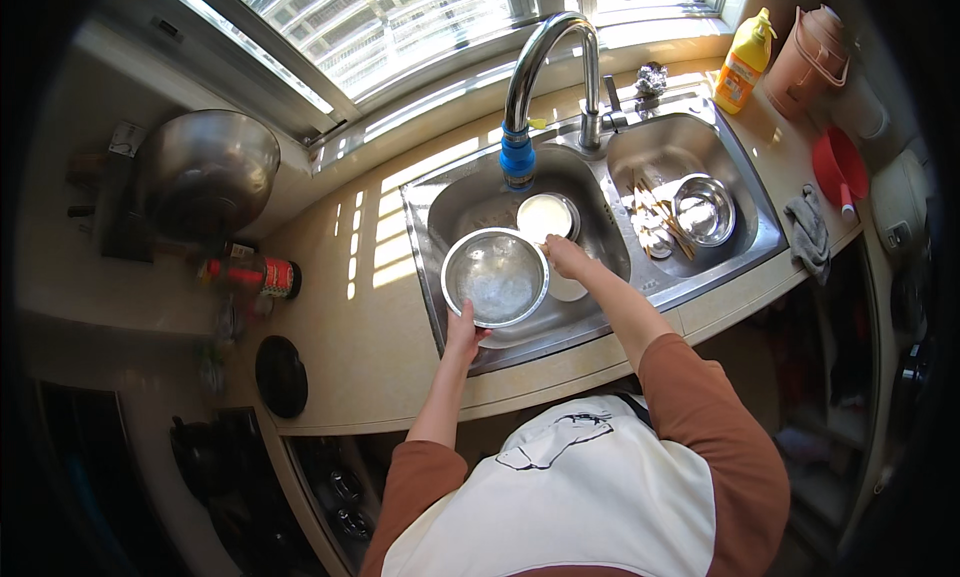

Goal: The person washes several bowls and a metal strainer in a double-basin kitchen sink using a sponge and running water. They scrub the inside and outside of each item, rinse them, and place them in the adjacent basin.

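Note:
My left hand [465, 331] grips the near rim of a round metal bowl [496, 278], tilted above the left sink basin [457, 209]. Beside the bowl's right rim is my right hand [564, 256], its fingers closed around something small and mostly hidden. A white bowl [544, 217] rests on a metal dish in the basin, just beyond that hand. Part of another pale dish [567, 287] shows beneath my right wrist. Over the basin hangs the chrome faucet [517, 89] with a blue spout end [517, 161]; no water stream is visible.
The right basin [652, 153] holds metal bowls [703, 209], chopsticks [664, 211] and spoons. To the right are a yellow bottle [744, 61], a pink jug [806, 63], a red ladle [840, 164] and a grey cloth [808, 228]. A large metal bowl [210, 172] and a bottle [259, 275] stand left.

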The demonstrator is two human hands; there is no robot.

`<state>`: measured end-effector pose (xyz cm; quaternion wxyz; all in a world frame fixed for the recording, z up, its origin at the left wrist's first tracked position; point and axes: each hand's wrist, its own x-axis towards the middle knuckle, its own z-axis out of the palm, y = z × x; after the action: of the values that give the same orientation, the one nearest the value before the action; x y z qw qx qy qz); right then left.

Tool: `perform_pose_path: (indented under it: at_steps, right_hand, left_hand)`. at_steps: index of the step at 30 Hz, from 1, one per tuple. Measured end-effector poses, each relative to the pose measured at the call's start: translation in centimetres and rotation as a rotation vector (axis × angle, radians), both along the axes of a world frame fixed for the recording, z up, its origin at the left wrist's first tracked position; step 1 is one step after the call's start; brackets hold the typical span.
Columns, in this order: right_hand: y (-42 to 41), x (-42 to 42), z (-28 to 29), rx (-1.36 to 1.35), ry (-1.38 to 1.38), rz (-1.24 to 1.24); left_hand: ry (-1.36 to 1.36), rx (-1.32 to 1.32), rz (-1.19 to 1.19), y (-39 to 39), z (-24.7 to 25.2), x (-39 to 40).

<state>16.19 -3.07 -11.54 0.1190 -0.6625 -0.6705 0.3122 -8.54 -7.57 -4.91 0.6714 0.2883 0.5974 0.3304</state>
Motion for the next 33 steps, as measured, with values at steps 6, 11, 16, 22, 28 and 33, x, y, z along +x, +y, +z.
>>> perform_pose_path:
  at_steps: [6, 11, 16, 22, 28, 33]
  right_hand:
    - [-1.2, 0.7, 0.4, 0.223, 0.059, -0.266]
    - [-1.7, 0.5, 6.7, 0.526, 0.251, -0.374]
    - [-3.6, -1.1, 6.0, 0.303, -0.134, -0.004]
    - [-0.4, -4.1, 2.4, 0.323, 0.273, -0.314]
    - [-2.4, -4.8, 3.2, 0.008, 0.517, 0.147]
    - [-3.5, 1.2, 9.7, -0.147, -0.329, 0.644]
  left_hand:
    - [-0.017, -0.052, -0.04, -0.1, -1.1, 0.3]
    - [-0.027, -0.038, -0.055, 0.0, -1.5, 1.9]
    - [-0.049, -0.06, -0.174, -0.1, -1.1, 4.0]
    - [-0.088, -0.09, -0.305, -0.2, -0.3, 6.4]
    - [-0.115, -0.054, -0.238, 0.8, -1.3, 6.4]
    - [-0.062, -0.089, -0.26, 0.5, -0.9, 4.9]
